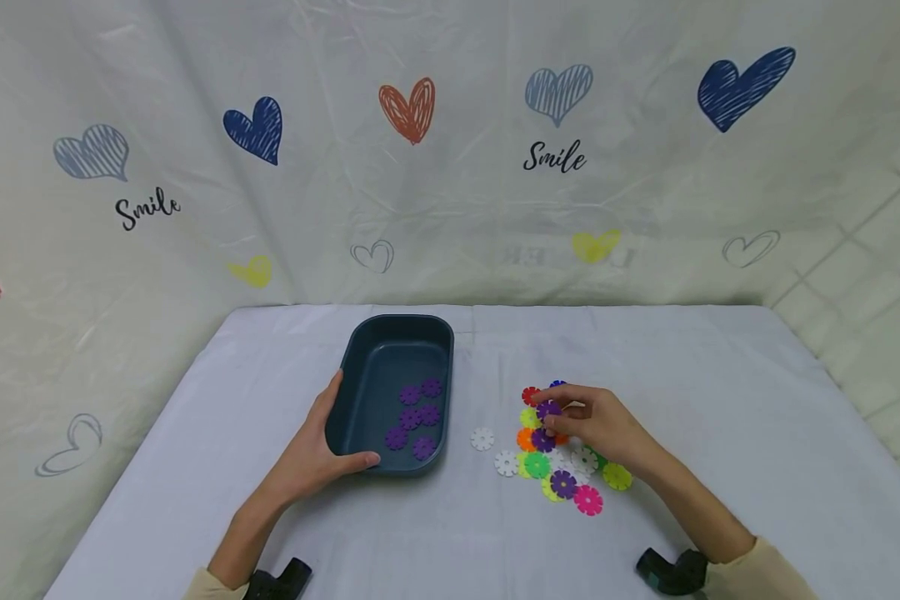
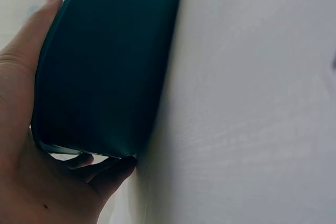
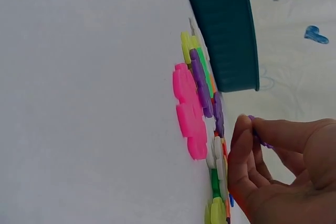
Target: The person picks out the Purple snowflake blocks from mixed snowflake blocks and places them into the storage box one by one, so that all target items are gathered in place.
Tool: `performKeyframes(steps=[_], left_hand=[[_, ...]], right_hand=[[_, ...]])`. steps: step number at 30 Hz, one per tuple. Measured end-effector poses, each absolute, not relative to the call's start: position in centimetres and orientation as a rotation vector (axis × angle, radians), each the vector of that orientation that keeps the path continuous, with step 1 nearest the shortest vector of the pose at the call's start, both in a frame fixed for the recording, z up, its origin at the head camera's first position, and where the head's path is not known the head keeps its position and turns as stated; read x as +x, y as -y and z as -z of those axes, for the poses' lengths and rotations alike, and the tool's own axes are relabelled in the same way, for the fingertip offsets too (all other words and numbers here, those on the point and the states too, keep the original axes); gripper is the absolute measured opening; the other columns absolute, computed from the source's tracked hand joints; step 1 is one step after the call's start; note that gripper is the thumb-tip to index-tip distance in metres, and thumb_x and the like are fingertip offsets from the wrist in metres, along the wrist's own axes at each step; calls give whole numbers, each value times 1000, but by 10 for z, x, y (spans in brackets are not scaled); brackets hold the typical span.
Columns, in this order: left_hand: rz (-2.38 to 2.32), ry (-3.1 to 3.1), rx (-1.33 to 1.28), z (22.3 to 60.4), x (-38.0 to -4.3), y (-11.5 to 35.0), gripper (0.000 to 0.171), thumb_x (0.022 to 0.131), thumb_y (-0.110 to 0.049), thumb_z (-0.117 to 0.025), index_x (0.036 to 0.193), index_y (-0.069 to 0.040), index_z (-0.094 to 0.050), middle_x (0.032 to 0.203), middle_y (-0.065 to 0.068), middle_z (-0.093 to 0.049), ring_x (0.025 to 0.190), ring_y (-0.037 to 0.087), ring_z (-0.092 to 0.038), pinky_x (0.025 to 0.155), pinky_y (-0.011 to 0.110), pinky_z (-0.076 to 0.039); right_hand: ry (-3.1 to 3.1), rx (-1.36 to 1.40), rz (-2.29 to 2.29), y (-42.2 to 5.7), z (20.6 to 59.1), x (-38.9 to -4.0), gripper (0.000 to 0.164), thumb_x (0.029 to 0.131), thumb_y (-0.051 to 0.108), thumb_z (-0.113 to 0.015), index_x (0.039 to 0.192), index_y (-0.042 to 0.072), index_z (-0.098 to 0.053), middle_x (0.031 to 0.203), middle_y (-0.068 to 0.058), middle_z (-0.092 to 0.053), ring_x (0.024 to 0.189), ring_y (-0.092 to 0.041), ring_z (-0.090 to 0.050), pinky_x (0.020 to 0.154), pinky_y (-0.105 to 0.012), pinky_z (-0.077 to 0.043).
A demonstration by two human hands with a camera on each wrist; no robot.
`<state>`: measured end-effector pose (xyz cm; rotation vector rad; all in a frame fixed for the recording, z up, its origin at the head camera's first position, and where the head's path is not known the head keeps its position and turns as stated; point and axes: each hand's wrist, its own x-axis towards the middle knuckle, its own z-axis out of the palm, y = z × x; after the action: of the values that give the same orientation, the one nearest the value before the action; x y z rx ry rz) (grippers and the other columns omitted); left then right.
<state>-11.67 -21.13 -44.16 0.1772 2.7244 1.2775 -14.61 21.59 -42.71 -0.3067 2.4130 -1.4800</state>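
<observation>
Sleeves (image 1: 757, 575) are seen nearest; the tray (image 1: 358, 412) is clasped by the left grip (image 1: 317, 443), six purple discs (image 1: 409, 418) already inside; another disc (image 1: 548, 410) is pinched by the right grip (image 1: 603, 421) over the pile (image 1: 537, 465), where purple ones (image 1: 563, 483) are left

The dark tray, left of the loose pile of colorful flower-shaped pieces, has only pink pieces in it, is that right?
Not quite: the pieces inside the dark tray are purple pieces, not pink, as the head view shows. The tray does sit left of the loose pile.
</observation>
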Motion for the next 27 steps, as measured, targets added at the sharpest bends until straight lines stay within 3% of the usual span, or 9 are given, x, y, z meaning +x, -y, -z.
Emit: performKeyframes(steps=[6, 15, 21, 27], left_hand=[[-1292, -2718, 181, 441, -117, 211, 129, 77, -43, -90, 168, -35, 1, 177, 14, -7, 158, 44, -21, 116, 73, -32], [-1302, -2723, 210, 443, -117, 213, 130, 77, -41, -91, 168, -34, 1, 177, 14, -7, 159, 44, -19, 117, 74, -30], [-1311, -2724, 227, 444, -116, 214, 130, 77, -40, -91, 169, -33, 1, 177, 14, -8, 158, 45, -21, 116, 74, -31], [-1314, -2720, 230, 443, -116, 213, 130, 76, -41, -91, 169, -33, 0, 176, 16, -8, 158, 45, -22, 116, 73, -32]], right_hand=[[-2426, -358, 1512, -215, 429, -147, 36, 97, 20, -75, 132, 14, -69, 107, -16, -65, 86, -21, -73, 70, -29, -61], [-2439, -417, 1576, -208, 432, -150, 31, 99, 23, -73, 127, 11, -68, 90, -12, -66, 77, -22, -72, 67, -28, -60], [-2399, -459, 1623, -202, 431, -152, 33, 99, 20, -72, 129, 7, -67, 84, -14, -64, 71, -24, -68, 60, -28, -57], [-2377, -434, 1628, -199, 429, -153, 35, 99, 21, -72, 131, 7, -65, 85, -13, -65, 72, -27, -69, 67, -29, -61]])
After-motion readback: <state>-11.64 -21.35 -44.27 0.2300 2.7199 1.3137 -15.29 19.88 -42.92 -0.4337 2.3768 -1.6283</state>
